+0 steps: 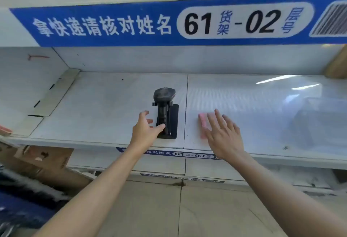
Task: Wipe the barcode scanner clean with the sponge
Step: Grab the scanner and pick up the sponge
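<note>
Both bare forearms reach up from the lower edge toward the white shelf [105, 105]. On the left hand [145, 129], fingers [144, 113] are spread and curved, thumb touching the handle of the black barcode scanner [164, 105], not closed around it. That scanner lies on its black base plate [173, 120]. Just right, the right hand [224, 133] hovers flat, fingers wide, partly covering the pink sponge [203, 124]; contact seems likely but blurred. Above runs a blue shelf label [131, 24].
</note>
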A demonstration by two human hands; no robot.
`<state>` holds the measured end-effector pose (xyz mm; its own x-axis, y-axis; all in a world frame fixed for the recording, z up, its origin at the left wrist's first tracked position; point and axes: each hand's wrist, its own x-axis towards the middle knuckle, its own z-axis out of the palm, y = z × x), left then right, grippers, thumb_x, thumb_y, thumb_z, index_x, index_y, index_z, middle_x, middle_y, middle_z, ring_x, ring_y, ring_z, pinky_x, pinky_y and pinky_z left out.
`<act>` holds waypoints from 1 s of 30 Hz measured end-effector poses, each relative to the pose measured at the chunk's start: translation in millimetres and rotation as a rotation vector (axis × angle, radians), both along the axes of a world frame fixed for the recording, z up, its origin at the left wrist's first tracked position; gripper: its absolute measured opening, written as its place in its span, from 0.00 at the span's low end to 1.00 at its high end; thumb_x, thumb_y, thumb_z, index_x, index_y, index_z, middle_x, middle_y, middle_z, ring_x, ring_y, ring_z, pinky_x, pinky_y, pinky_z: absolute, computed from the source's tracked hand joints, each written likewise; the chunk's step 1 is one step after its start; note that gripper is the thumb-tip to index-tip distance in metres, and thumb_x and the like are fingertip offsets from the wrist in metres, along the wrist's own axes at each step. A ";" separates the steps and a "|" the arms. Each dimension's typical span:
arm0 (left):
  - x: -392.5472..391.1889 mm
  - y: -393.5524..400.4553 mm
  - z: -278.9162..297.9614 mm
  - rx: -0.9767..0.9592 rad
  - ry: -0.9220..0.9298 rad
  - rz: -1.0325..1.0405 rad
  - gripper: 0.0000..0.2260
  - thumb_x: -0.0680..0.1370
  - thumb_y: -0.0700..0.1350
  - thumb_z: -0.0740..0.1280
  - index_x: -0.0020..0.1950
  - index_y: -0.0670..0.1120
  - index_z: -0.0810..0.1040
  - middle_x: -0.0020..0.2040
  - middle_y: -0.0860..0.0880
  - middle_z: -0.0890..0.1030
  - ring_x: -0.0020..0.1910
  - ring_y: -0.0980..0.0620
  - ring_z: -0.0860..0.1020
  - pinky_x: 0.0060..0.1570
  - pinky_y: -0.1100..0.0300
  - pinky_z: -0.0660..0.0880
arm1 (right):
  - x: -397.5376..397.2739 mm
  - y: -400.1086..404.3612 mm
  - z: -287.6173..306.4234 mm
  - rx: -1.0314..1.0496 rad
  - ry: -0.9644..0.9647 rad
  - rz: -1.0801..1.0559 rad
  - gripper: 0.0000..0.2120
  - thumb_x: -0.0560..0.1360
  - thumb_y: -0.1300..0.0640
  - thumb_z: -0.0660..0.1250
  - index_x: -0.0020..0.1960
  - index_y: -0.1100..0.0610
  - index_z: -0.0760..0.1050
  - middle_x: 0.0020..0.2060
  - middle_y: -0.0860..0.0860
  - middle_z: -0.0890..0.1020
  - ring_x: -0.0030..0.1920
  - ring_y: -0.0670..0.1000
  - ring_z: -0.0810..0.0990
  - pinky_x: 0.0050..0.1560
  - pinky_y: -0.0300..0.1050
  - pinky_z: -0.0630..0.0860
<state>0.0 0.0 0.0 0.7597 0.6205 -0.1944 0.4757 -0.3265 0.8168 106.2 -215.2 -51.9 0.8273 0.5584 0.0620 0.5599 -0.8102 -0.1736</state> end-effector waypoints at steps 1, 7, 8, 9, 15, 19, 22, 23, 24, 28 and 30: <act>7.0 0.7 -0.2 -0.004 -0.014 0.008 0.32 0.74 0.48 0.72 0.73 0.47 0.60 0.64 0.44 0.74 0.53 0.49 0.75 0.47 0.58 0.70 | 6.4 3.5 -0.2 -0.010 0.023 0.002 0.22 0.82 0.48 0.50 0.74 0.45 0.48 0.76 0.56 0.55 0.73 0.59 0.58 0.66 0.57 0.62; 35.4 -5.1 -12.3 0.107 -0.016 0.068 0.27 0.72 0.45 0.74 0.68 0.44 0.68 0.50 0.48 0.77 0.47 0.49 0.76 0.47 0.55 0.74 | 26.6 28.1 -8.5 -0.029 0.041 -0.135 0.22 0.81 0.41 0.51 0.59 0.56 0.73 0.58 0.54 0.74 0.57 0.59 0.71 0.51 0.53 0.73; 37.5 -4.9 -15.6 0.140 0.005 0.074 0.23 0.72 0.45 0.74 0.64 0.45 0.71 0.49 0.49 0.78 0.46 0.49 0.76 0.47 0.54 0.75 | 27.6 31.4 -7.9 -0.045 0.040 -0.141 0.21 0.80 0.41 0.54 0.58 0.57 0.72 0.57 0.54 0.74 0.56 0.59 0.71 0.49 0.52 0.73; 38.1 -6.4 -17.0 0.164 0.033 0.076 0.19 0.71 0.46 0.74 0.59 0.45 0.73 0.48 0.49 0.79 0.46 0.48 0.77 0.46 0.53 0.76 | 28.7 34.4 -8.5 -0.064 0.035 -0.153 0.21 0.79 0.40 0.57 0.58 0.58 0.72 0.57 0.55 0.75 0.56 0.60 0.71 0.47 0.52 0.74; 41.3 -13.6 -18.6 0.309 0.086 0.131 0.11 0.73 0.50 0.71 0.49 0.46 0.74 0.42 0.47 0.81 0.40 0.43 0.78 0.40 0.50 0.78 | 29.9 45.2 -8.3 -0.064 0.022 -0.244 0.15 0.79 0.47 0.59 0.58 0.56 0.69 0.55 0.54 0.74 0.49 0.60 0.72 0.35 0.47 0.67; 42.3 -13.2 -14.6 0.310 0.048 0.155 0.06 0.74 0.45 0.70 0.48 0.45 0.77 0.39 0.48 0.80 0.38 0.45 0.78 0.36 0.55 0.72 | 33.0 48.3 -6.2 -0.022 0.048 -0.229 0.08 0.79 0.56 0.57 0.58 0.53 0.68 0.53 0.54 0.72 0.47 0.60 0.70 0.34 0.47 0.67; 39.6 -12.0 -12.2 0.288 0.031 0.138 0.06 0.74 0.43 0.70 0.49 0.44 0.78 0.40 0.47 0.81 0.38 0.45 0.78 0.36 0.56 0.71 | 34.7 46.4 -5.6 -0.027 0.033 -0.194 0.10 0.79 0.60 0.57 0.58 0.52 0.71 0.53 0.55 0.72 0.48 0.60 0.70 0.36 0.48 0.70; 38.3 -11.2 -11.4 0.276 0.018 0.130 0.06 0.74 0.42 0.71 0.49 0.43 0.78 0.41 0.46 0.82 0.39 0.45 0.78 0.37 0.55 0.72 | 34.6 44.6 -5.9 -0.017 0.015 -0.184 0.10 0.79 0.60 0.58 0.58 0.51 0.72 0.53 0.55 0.72 0.48 0.60 0.71 0.36 0.48 0.71; 36.7 -10.4 -10.5 0.265 0.004 0.121 0.06 0.74 0.42 0.71 0.50 0.43 0.78 0.42 0.45 0.83 0.40 0.44 0.78 0.38 0.55 0.73 | 33.9 42.8 -6.2 0.011 -0.009 -0.172 0.11 0.79 0.61 0.59 0.58 0.51 0.73 0.52 0.55 0.73 0.48 0.60 0.71 0.37 0.48 0.72; 27.8 -7.1 -3.8 0.200 -0.058 0.088 0.07 0.73 0.41 0.72 0.50 0.44 0.79 0.45 0.45 0.84 0.45 0.42 0.80 0.47 0.49 0.78 | 25.5 39.1 -1.8 0.238 -0.145 -0.108 0.17 0.69 0.72 0.63 0.54 0.57 0.76 0.50 0.58 0.77 0.44 0.62 0.73 0.32 0.49 0.72; 21.4 -5.2 0.6 0.159 -0.088 0.075 0.07 0.73 0.41 0.72 0.49 0.44 0.80 0.44 0.46 0.84 0.45 0.43 0.81 0.47 0.50 0.79 | 19.9 37.8 6.2 0.334 -0.260 -0.030 0.21 0.65 0.74 0.66 0.55 0.59 0.75 0.50 0.58 0.77 0.42 0.62 0.73 0.31 0.51 0.75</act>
